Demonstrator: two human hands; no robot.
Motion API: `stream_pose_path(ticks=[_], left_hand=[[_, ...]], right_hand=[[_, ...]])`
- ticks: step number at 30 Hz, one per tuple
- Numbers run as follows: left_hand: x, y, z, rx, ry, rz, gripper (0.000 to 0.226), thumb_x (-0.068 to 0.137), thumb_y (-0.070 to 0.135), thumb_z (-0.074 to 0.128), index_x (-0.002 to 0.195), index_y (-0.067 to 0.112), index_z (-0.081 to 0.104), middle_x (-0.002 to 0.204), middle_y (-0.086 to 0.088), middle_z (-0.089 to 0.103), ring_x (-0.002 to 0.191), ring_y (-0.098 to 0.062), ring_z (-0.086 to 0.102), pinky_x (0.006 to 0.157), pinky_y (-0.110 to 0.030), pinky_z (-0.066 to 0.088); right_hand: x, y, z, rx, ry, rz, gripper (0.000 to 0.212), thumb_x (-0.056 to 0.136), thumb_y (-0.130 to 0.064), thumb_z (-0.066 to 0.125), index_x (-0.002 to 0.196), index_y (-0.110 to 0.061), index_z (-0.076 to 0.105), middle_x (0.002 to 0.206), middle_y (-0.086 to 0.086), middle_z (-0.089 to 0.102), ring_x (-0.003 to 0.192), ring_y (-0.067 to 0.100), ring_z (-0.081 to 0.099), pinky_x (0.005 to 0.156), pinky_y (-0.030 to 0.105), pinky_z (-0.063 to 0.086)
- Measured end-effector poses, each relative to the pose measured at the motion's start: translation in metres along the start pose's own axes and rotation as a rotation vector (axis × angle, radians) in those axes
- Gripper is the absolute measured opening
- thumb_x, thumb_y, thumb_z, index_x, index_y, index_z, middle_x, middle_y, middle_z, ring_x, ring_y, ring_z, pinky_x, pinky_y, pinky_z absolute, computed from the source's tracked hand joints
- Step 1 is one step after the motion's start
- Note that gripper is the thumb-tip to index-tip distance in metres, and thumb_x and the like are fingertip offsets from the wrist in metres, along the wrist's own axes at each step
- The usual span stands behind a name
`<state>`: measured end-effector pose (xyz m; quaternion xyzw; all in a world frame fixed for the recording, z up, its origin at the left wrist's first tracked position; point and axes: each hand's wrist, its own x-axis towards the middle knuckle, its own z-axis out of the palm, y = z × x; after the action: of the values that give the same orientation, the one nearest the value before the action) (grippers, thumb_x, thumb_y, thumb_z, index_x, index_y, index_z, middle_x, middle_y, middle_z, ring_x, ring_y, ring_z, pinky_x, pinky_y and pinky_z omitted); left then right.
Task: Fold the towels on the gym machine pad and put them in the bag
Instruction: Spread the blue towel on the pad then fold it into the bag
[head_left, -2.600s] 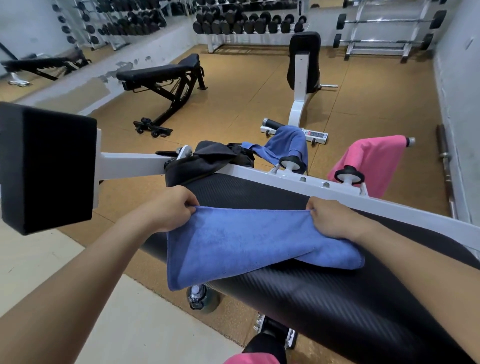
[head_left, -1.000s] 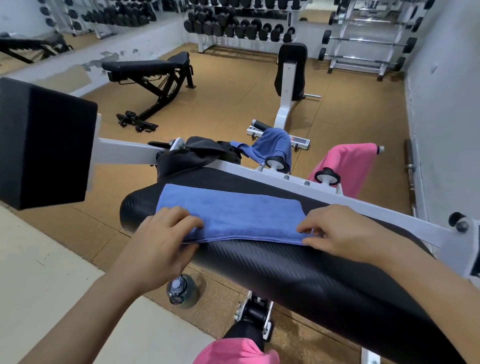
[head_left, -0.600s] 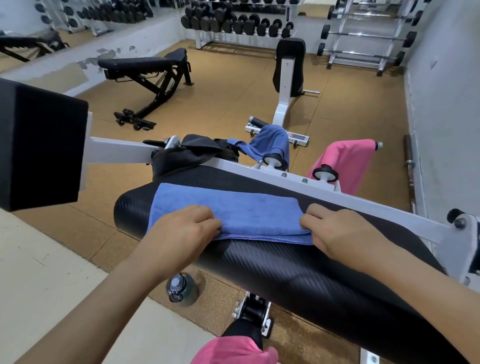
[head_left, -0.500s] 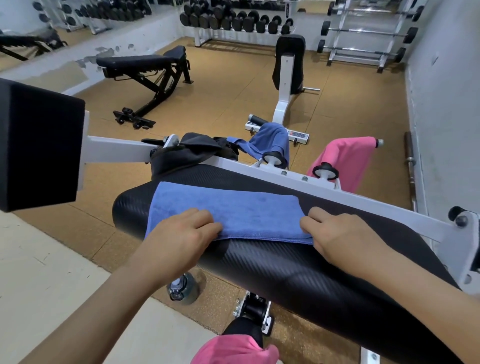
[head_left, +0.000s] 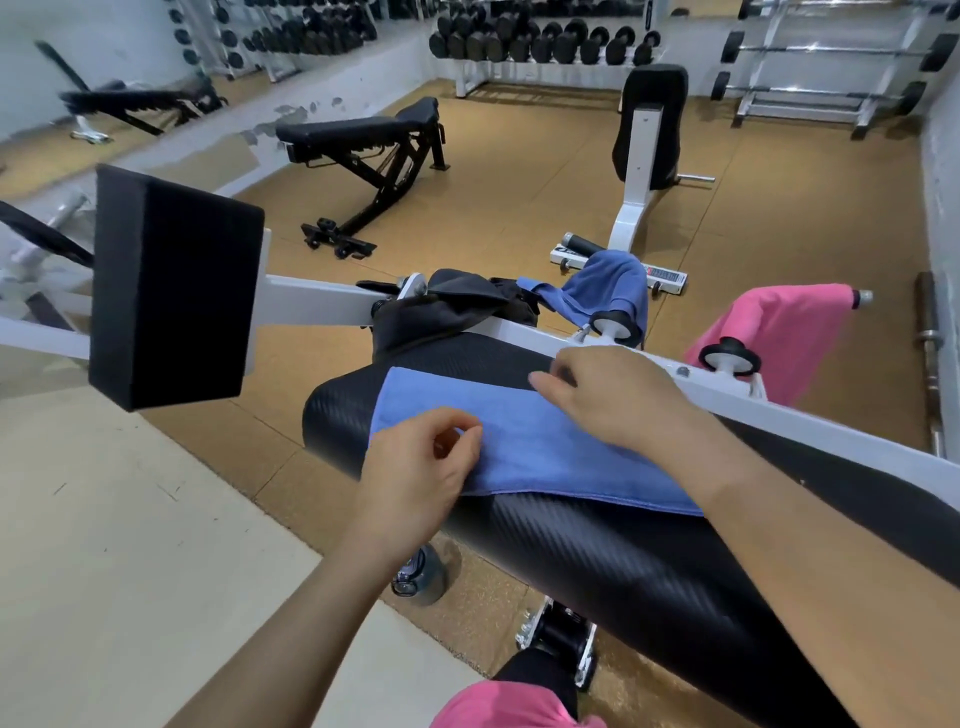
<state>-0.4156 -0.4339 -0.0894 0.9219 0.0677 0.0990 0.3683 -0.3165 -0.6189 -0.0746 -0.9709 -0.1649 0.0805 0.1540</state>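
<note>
The left hand (head_left: 415, 467) is held nearest, its grip loosely curled over the left end of the folded blue towel (head_left: 540, 447); whether cloth is pinched cannot be told. The towel is laid flat on the black pad (head_left: 597, 551), its long axis running left to right. The right hand (head_left: 618, 395) is rested on its far edge with the fingers extended. Beyond, a black bag (head_left: 447, 312) is slumped.

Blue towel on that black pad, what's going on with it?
A person is folding it. The blue towel lies as a folded strip on the machine pad. The left hand is at its near-left end, the right hand at its far edge. A black bag sits behind it; a second blue towel and a pink towel hang beyond.
</note>
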Motion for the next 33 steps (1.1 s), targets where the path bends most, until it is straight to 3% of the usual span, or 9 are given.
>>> stream_pose_path(ticks=[4,10,14,16,19,22,25,29,33], left_hand=[[0.007,-0.033,-0.010,0.307,0.266,-0.059,0.025,0.091,0.036,0.052,0.107,0.020,0.061,0.093,0.002,0.060,0.085,-0.020,0.055,0.069,-0.032,0.041],[0.005,-0.050,-0.015,-0.087,0.192,-0.429,0.030,0.087,0.046,0.064,0.100,0.020,0.056,0.084,0.009,0.064,0.077,-0.014,0.061,0.064,-0.033,0.047],[0.012,-0.048,-0.026,-0.515,0.107,-0.636,0.026,0.083,0.037,0.073,0.088,0.012,0.068,0.067,0.007,0.063,0.052,-0.006,0.050,0.048,-0.022,0.039],[0.017,-0.043,-0.029,-0.565,0.079,-0.630,0.026,0.085,0.035,0.072,0.095,0.011,0.068,0.077,0.006,0.066,0.061,-0.007,0.057,0.054,-0.023,0.045],[0.026,-0.033,-0.030,-0.579,0.111,-0.549,0.031,0.086,0.022,0.071,0.114,0.020,0.059,0.099,-0.004,0.067,0.084,-0.017,0.065,0.066,-0.034,0.053],[0.031,-0.025,-0.030,-0.719,0.047,-0.514,0.029,0.090,0.000,0.058,0.112,0.018,0.066,0.109,-0.020,0.066,0.087,-0.027,0.066,0.076,-0.038,0.056],[0.024,-0.035,-0.039,-0.770,0.094,-0.480,0.031,0.092,-0.006,0.051,0.104,0.012,0.073,0.117,-0.011,0.065,0.096,-0.021,0.065,0.084,-0.035,0.054],[0.008,-0.066,-0.059,-0.758,0.232,-0.466,0.031,0.092,0.003,0.056,0.098,0.026,0.076,0.123,-0.002,0.066,0.116,-0.021,0.061,0.099,-0.045,0.050],[0.001,-0.074,-0.072,-0.746,0.182,-0.475,0.029,0.088,0.006,0.065,0.112,0.021,0.070,0.124,-0.006,0.067,0.111,-0.019,0.064,0.096,-0.040,0.052]], right_hand=[[0.027,-0.038,0.045,0.248,-0.190,-0.029,0.069,0.096,-0.061,0.031,0.147,-0.015,0.033,0.151,0.004,0.039,0.137,0.026,0.038,0.106,0.042,0.035],[0.028,-0.040,0.066,0.110,-0.199,-0.072,0.067,0.098,-0.060,0.024,0.150,-0.019,0.025,0.154,-0.002,0.032,0.141,0.021,0.031,0.111,0.046,0.028],[0.021,-0.040,0.066,0.184,0.098,-0.123,0.049,0.099,-0.043,0.040,0.139,-0.014,0.048,0.140,0.001,0.050,0.130,0.025,0.042,0.105,0.044,0.037],[0.016,-0.041,0.064,0.129,0.192,-0.153,0.040,0.098,-0.038,0.041,0.126,-0.016,0.059,0.125,0.001,0.060,0.115,0.028,0.050,0.095,0.044,0.043],[0.008,-0.042,0.058,0.145,0.092,-0.138,0.045,0.096,-0.047,0.033,0.122,-0.021,0.060,0.122,0.000,0.061,0.113,0.028,0.052,0.094,0.043,0.043],[-0.003,-0.034,0.052,0.122,-0.161,-0.042,0.049,0.099,-0.056,0.029,0.142,-0.035,0.041,0.149,-0.003,0.041,0.139,0.022,0.034,0.108,0.045,0.032],[-0.016,-0.026,0.043,0.026,-0.329,-0.006,0.059,0.095,-0.067,0.019,0.150,-0.047,0.012,0.163,-0.009,0.008,0.150,0.013,0.006,0.118,0.050,0.014],[-0.025,-0.043,0.046,-0.022,-0.306,-0.070,0.063,0.094,-0.067,0.019,0.152,-0.045,0.005,0.163,-0.008,0.002,0.150,0.013,0.001,0.118,0.049,0.013],[-0.030,-0.059,0.055,-0.102,-0.245,-0.108,0.069,0.091,-0.071,0.015,0.152,-0.045,-0.002,0.164,-0.007,0.000,0.150,0.015,-0.001,0.117,0.052,0.014]])
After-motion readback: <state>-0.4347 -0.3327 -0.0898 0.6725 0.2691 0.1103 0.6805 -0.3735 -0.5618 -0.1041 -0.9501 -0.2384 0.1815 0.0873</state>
